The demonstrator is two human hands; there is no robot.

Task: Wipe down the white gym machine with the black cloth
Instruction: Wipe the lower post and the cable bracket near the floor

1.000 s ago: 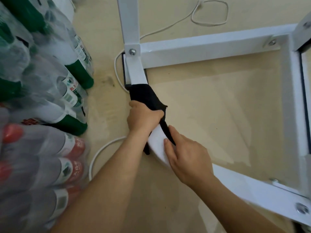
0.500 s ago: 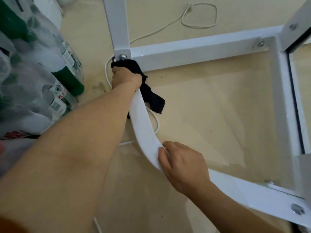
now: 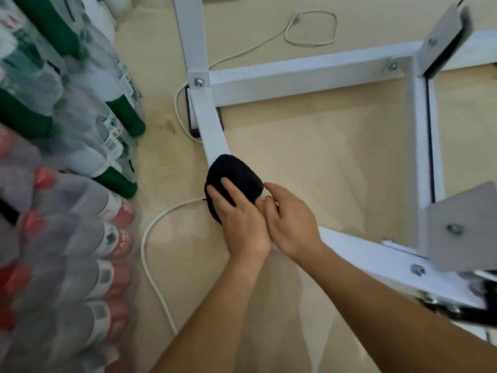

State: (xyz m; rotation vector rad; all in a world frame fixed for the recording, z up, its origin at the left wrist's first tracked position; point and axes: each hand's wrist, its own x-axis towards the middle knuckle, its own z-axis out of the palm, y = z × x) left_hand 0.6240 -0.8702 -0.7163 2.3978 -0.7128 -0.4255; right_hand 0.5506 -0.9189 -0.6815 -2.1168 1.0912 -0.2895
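Note:
The white gym machine's base frame (image 3: 295,76) lies on the floor, with a curved white bar (image 3: 211,125) running from the bolted corner toward me. The black cloth (image 3: 236,176) is draped over the bend of that bar. My left hand (image 3: 239,219) presses on the cloth, fingers spread across its near side. My right hand (image 3: 290,219) rests on the bar right beside it, touching the left hand, its fingers curled at the cloth's near edge.
Shrink-wrapped packs of bottles (image 3: 61,157) with green and red labels crowd the left side. A white cable (image 3: 156,265) curves on the floor beside the bar, another loop (image 3: 309,25) lies beyond the frame. Grey metal plates (image 3: 462,232) stand on the frame's right.
My left hand has drawn the cloth back along the curved bar from the bolted corner to the bend. It now touches my right hand, which has stayed on the bar.

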